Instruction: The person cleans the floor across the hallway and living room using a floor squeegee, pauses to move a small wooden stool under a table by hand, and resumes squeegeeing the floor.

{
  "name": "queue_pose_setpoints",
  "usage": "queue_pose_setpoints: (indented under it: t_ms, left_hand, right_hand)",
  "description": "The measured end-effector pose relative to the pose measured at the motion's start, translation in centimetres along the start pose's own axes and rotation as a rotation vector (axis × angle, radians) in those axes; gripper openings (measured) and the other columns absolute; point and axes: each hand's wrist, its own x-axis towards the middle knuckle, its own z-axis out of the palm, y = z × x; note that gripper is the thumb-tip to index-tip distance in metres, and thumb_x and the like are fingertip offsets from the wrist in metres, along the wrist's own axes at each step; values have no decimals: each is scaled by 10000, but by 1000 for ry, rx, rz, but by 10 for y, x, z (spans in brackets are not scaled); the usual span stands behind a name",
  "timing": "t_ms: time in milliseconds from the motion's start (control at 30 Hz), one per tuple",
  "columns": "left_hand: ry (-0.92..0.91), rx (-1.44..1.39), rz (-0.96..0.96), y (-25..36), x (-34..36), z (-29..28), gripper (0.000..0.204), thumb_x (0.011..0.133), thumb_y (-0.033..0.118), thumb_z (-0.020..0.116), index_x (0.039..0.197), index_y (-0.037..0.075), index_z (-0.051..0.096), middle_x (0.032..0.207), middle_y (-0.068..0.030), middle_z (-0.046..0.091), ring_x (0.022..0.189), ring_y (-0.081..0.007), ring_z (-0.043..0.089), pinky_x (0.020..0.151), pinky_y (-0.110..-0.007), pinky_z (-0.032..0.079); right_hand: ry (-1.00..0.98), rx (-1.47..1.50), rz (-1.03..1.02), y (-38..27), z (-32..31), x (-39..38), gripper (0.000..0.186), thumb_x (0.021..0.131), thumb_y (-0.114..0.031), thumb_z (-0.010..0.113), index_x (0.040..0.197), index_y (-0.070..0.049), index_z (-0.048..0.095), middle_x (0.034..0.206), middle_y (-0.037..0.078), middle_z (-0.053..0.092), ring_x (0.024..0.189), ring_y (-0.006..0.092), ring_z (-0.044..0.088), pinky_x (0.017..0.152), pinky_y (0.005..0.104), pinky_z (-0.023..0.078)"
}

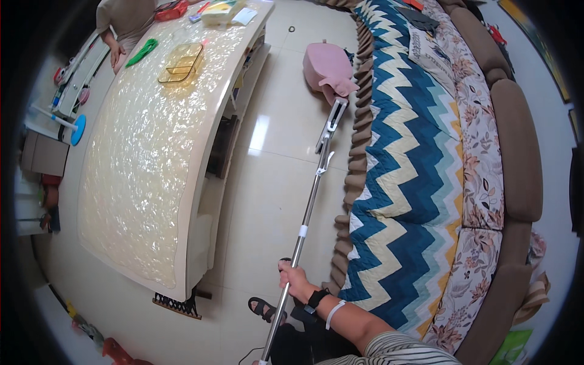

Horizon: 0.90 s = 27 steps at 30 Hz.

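Note:
My right hand [295,281] grips a long silver pole [303,231] that slants from the bottom edge up the floor. Its far end has a white and grey hinged mop head [333,118], which meets or nearly meets a pink rounded bag-like object [325,67] on the tiles. A sliver of my left hand [257,362] shows at the bottom edge by the pole's lower end; its fingers are mostly out of view. My sandalled foot [263,309] stands below the pole.
A long table [134,182] on the left holds a yellow tray [182,64], a green object [143,52] and a red item [170,10]. A person [121,33] is at its far left. A sofa [520,152] with a zigzag quilt [401,182] lines the right. Tiled floor [267,182] lies between.

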Motion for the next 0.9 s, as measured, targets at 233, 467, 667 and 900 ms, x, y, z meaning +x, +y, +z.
queue_pose_setpoints:
  t_ms: [233, 467, 667, 900]
  left_hand:
    - [206, 307, 263, 9, 134, 50, 331, 765, 230, 573, 1041, 63, 497, 636, -141, 554, 552, -304, 560, 497, -384, 440]
    - [34, 338, 36, -6, 105, 36, 349, 717, 328, 604, 859, 22, 514, 691, -193, 572, 673, -377, 559, 588, -430, 445]
    - [47, 144, 73, 20, 103, 46, 401, 787, 215, 545, 1121, 19, 441, 791, -247, 565, 725, -392, 552, 607, -414, 433]
    - [23, 152, -8, 13, 59, 41, 341, 788, 233, 551, 1024, -6, 491, 745, -265, 556, 692, -398, 552, 566, -415, 435]
  right_hand:
    - [-25, -151, -123, -115, -7, 79, 144, 787, -163, 541, 737, -42, 481, 439, -32, 301, 335, 101, 311, 314, 261, 279]
    - [30, -118, -148, -59, -37, 71, 140, 794, -143, 514, 798, -3, 509, 433, -24, 305, 325, 118, 323, 309, 265, 288]
    - [59, -226, -152, -93, -14, 66, 132, 799, -152, 508, 802, -20, 513, 440, -32, 329, 332, 99, 340, 312, 251, 286]
    - [148, -305, -122, -42, -24, 39, 167, 787, -183, 530, 800, -16, 521, 432, -28, 332, 328, 92, 319, 314, 244, 281]
